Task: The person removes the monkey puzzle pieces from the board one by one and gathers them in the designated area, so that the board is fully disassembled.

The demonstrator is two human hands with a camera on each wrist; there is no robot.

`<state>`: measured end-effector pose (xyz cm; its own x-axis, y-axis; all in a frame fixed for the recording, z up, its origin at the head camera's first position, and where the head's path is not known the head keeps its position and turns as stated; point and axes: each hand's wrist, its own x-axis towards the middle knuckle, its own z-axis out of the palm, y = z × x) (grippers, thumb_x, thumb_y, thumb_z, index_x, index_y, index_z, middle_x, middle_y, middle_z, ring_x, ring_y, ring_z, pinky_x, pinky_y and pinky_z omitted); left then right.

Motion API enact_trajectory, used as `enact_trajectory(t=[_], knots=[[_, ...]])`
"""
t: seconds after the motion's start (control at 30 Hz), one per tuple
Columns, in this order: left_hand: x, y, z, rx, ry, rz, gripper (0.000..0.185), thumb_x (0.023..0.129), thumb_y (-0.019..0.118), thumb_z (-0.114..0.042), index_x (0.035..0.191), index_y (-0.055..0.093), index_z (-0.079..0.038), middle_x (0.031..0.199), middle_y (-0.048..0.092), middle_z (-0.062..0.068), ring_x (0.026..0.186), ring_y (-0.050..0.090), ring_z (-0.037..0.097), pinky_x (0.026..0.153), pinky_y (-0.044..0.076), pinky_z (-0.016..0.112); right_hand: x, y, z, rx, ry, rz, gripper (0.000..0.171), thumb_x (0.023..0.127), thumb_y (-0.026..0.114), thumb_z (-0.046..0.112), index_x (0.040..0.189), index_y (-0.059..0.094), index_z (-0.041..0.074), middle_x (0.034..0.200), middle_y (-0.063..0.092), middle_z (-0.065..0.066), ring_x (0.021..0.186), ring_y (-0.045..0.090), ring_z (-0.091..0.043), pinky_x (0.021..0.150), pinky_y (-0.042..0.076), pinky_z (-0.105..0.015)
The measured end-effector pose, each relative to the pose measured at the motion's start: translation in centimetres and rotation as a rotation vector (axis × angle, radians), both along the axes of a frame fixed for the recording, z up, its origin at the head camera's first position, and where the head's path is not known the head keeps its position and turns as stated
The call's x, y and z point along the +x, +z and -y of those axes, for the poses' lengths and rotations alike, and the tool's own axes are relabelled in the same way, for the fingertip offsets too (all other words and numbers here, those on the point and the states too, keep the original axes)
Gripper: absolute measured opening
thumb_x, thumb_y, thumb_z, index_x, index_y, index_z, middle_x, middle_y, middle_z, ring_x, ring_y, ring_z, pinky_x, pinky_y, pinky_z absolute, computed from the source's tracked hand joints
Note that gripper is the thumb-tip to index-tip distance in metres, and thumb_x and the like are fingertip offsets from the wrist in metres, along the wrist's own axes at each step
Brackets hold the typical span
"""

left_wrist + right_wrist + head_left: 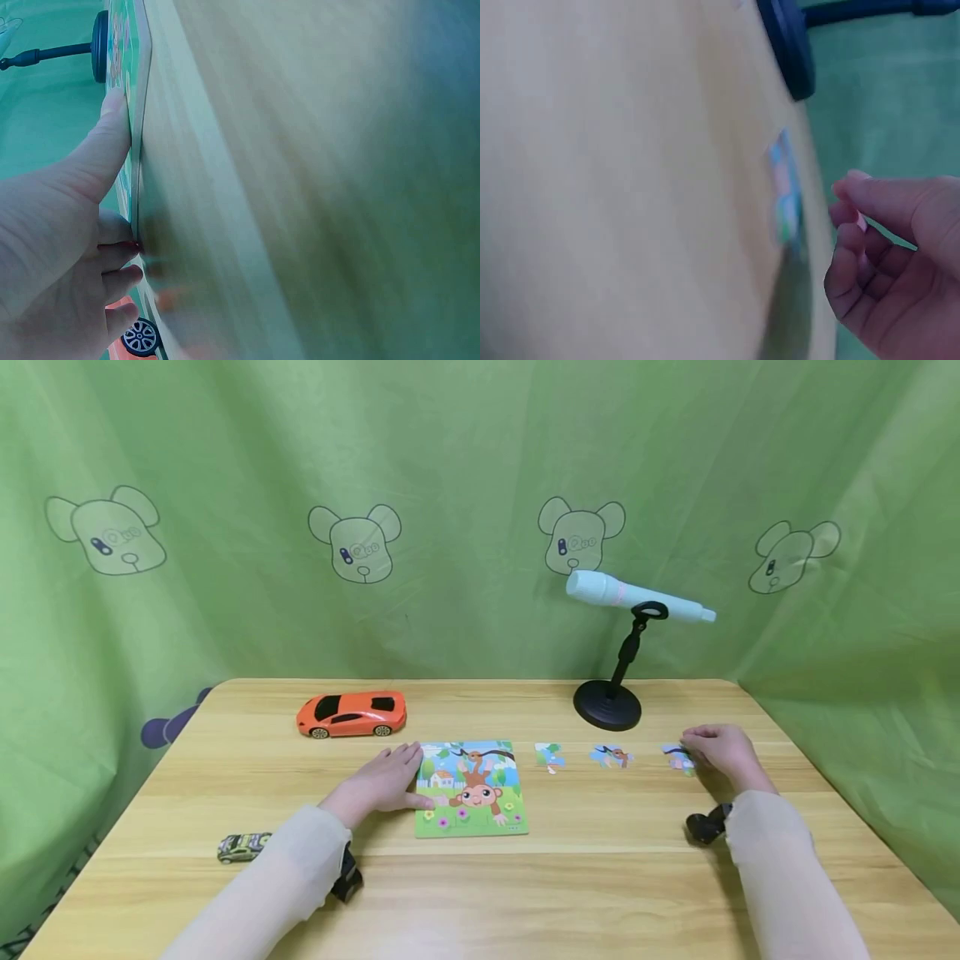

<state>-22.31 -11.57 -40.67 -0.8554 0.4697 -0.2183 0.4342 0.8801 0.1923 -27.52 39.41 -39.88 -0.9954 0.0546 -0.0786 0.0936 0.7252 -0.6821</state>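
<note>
Left hand (386, 781) lies flat, steadying the thin, stiff puzzle board (470, 789); right hand (718, 750), fingers loosely curled, hovers at the far-right light cardboard piece (678, 759), best pinched by its edges.

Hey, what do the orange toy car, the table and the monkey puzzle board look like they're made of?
Orange toy car: probably plastic, its glossy body catching highlights.
Table: wood or wood-look laminate, pale grain lines, matte.
Monkey puzzle board: likely printed cardboard or thin wood; thin, flat, edge-on in the left wrist view.

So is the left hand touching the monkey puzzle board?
Touching. The left wrist view shows the left hand with its thumb lying flat against the edge of the puzzle board, no gap between them.
</note>
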Motion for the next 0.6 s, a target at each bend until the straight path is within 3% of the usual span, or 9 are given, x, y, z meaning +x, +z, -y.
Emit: enact_trajectory(t=[0.03,0.17,0.27,0.43,0.6], knots=[[0.0,0.0,0.0,0.000,0.000,0.000,0.091,0.083,0.055,-0.057,0.142,0.024,0.005,0.148,0.019,0.020,0.135,0.017,0.032,0.110,0.012,0.045,-0.1,0.2,0.3,-0.008,0.005,-0.007,0.046,0.095,0.051,0.026,0.119,0.053,-0.013,0.074,0.060,-0.007,0.063,0.049,-0.010,0.056,0.044,-0.025],[0.0,-0.1,0.1,-0.001,-0.004,-0.004,0.091,0.083,0.055,-0.057,0.142,0.024,0.005,0.148,0.019,0.020,0.135,0.017,0.033,0.110,0.013,0.045,-0.1,1.5,2.3,-0.048,0.048,-0.048,0.050,0.095,0.050,0.030,0.125,0.050,-0.010,0.088,0.061,-0.021,0.069,0.055,-0.017,0.061,0.050,-0.030],[0.0,-0.1,0.1,-0.003,-0.007,-0.007,0.091,0.083,0.055,-0.057,0.142,0.024,0.005,0.148,0.019,0.019,0.135,0.017,0.032,0.110,0.013,0.045,-0.1,2.7,4.8,-0.050,0.089,-0.098,0.052,0.093,0.053,0.035,0.124,0.053,-0.007,0.114,0.056,-0.024,0.084,0.057,-0.023,0.073,0.051,-0.036],[0.1,0.0,0.0,-0.003,-0.011,-0.008,0.091,0.083,0.055,-0.057,0.142,0.024,0.005,0.148,0.019,0.020,0.135,0.017,0.033,0.110,0.013,0.044,0.0,4.2,9.3,-0.061,0.202,-0.157,0.047,0.092,0.057,0.035,0.119,0.059,-0.004,0.105,0.061,-0.020,0.078,0.055,-0.021,0.066,0.050,-0.034],[0.2,0.0,0.0,0.000,-0.014,-0.009,0.090,0.084,0.054,-0.056,0.142,0.024,0.005,0.148,0.019,0.020,0.135,0.017,0.033,0.110,0.013,0.044,0.3,4.5,13.7,-0.055,0.321,-0.177,0.038,0.090,0.060,0.031,0.114,0.063,0.002,0.099,0.064,-0.013,0.078,0.056,-0.022,0.064,0.050,-0.030]])
